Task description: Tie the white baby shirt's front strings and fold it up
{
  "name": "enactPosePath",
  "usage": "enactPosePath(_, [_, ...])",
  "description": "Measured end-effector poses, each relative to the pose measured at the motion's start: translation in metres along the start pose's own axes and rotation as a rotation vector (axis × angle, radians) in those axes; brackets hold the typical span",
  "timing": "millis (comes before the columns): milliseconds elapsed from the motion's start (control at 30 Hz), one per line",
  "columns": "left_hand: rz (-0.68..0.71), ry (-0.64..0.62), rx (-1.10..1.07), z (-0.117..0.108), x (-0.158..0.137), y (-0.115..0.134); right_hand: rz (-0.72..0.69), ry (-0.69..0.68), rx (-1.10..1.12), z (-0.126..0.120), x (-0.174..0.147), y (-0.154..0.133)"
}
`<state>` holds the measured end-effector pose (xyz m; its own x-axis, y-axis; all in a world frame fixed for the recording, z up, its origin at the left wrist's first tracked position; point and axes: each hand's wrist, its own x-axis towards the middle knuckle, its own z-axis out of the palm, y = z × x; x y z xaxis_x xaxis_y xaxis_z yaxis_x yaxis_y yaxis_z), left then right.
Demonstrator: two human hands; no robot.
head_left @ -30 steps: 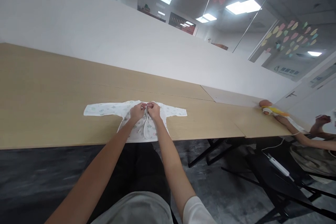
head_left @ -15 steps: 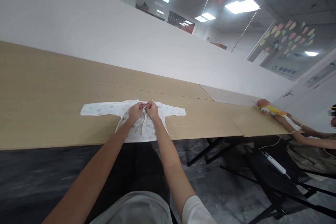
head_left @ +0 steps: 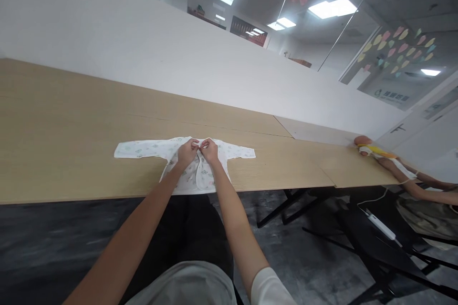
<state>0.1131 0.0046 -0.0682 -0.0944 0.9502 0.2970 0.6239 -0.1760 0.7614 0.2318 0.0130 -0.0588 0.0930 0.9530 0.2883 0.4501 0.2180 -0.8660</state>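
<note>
A small white baby shirt (head_left: 186, 178) with a faint print lies spread on the wooden table (head_left: 71, 119), sleeves stretched out to both sides and its hem at the table's front edge. At the neckline, my left hand (head_left: 188, 152) pinches the front edge of the shirt. Close beside it, my right hand (head_left: 209, 150) is also closed, its fingers gripping the cloth at the top of the front opening. The fingertips of both hands nearly meet. Whatever fastener may be between them is too small to make out.
Along the table's back runs a white wall (head_left: 161, 66) with glass above. Far right, another person's arms (head_left: 411, 186) reach to a doll (head_left: 365, 145) in yellow and white. Black folding chairs (head_left: 372, 248) stand below, one bearing a white power strip (head_left: 382, 226).
Both hands stay at the shirt's neckline; the fingers have shifted slightly, and the front edges sit a little differently. The whole view has moved slightly.
</note>
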Motion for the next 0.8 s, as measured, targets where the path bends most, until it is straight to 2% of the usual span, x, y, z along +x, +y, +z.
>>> enactPosePath(233, [0.010, 0.020, 0.128, 0.000, 0.002, 0.000, 0.054, 0.045, 0.056, -0.001, 0.003, -0.001])
enactPosePath(400, [-0.007, 0.057, 0.261, -0.002, 0.001, 0.002, 0.019, 0.088, -0.047, 0.001, 0.004, 0.004])
enactPosePath(567, [-0.025, 0.033, 0.344, -0.003, -0.001, 0.005, -0.027, 0.008, -0.134, 0.002, 0.003, 0.008])
enactPosePath(800, [-0.051, 0.050, 0.338, -0.001, 0.001, 0.008, -0.048, -0.041, -0.183, 0.000, 0.004, 0.007])
